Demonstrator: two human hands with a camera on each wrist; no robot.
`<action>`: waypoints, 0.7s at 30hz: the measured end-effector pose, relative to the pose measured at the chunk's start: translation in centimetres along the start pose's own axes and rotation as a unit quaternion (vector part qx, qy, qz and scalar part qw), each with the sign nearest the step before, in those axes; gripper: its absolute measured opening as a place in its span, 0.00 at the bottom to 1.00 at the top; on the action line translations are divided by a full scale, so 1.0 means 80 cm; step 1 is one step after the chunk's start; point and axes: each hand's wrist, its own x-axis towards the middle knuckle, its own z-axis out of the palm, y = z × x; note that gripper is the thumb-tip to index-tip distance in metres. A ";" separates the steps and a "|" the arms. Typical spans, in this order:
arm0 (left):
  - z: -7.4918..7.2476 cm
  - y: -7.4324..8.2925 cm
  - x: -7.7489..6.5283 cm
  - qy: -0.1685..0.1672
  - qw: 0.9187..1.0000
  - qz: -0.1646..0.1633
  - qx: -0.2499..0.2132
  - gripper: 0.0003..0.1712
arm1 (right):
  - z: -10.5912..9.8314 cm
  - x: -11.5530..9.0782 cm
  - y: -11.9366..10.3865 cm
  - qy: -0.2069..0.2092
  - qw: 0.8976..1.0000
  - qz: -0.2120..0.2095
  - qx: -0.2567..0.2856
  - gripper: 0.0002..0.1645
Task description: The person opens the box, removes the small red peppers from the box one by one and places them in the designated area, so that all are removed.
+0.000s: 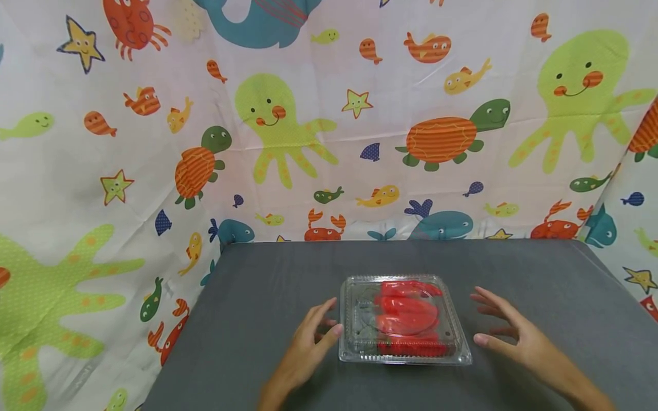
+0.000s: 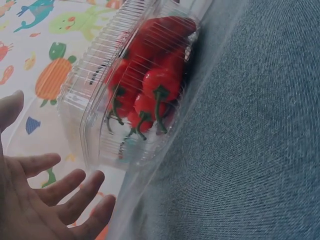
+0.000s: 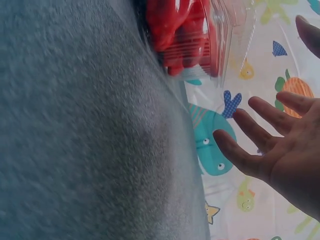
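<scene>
A clear plastic clamshell box (image 1: 360, 319) with its lid down sits on the grey table. Inside it lie several red peppers (image 1: 408, 314); their green stems show at the left end in the left wrist view. My left hand (image 1: 308, 345) is beside the box's left side, fingers spread and relaxed, the fingertips close to the rim. On the other side, my right hand (image 1: 519, 337) hovers a short way from the box, palm toward it and fingers loosely extended. Neither hand holds anything. In the right wrist view, a gap separates the right fingers (image 3: 235, 150) from the box (image 3: 220, 30).
A grey cloth-like table surface (image 1: 267, 285) lies under the box and hands. Behind it and along both sides hangs a white curtain (image 1: 319, 74) printed with sea animals. The table's back edge meets the curtain.
</scene>
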 end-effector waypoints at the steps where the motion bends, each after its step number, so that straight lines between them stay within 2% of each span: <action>1: 0.000 0.000 0.000 -0.003 1.000 0.002 -0.003 0.33 | 0.002 -0.001 0.000 -0.005 1.000 0.001 0.005 0.54; 4: 0.001 0.000 -0.002 -0.016 1.000 0.002 -0.012 0.34 | 0.008 -0.003 0.000 -0.015 1.000 0.002 0.015 0.54; 9: 0.002 0.000 -0.003 -0.029 0.999 -0.017 -0.020 0.37 | 0.014 -0.005 0.000 -0.021 0.999 -0.007 0.023 0.54; 15: 0.004 -0.001 -0.004 -0.031 0.999 -0.037 0.000 0.42 | 0.020 -0.007 0.002 -0.032 0.999 -0.010 0.040 0.54; 21: 0.010 -0.006 -0.003 -0.043 0.998 -0.036 0.011 0.50 | 0.026 -0.006 0.004 -0.052 0.997 0.012 0.061 0.55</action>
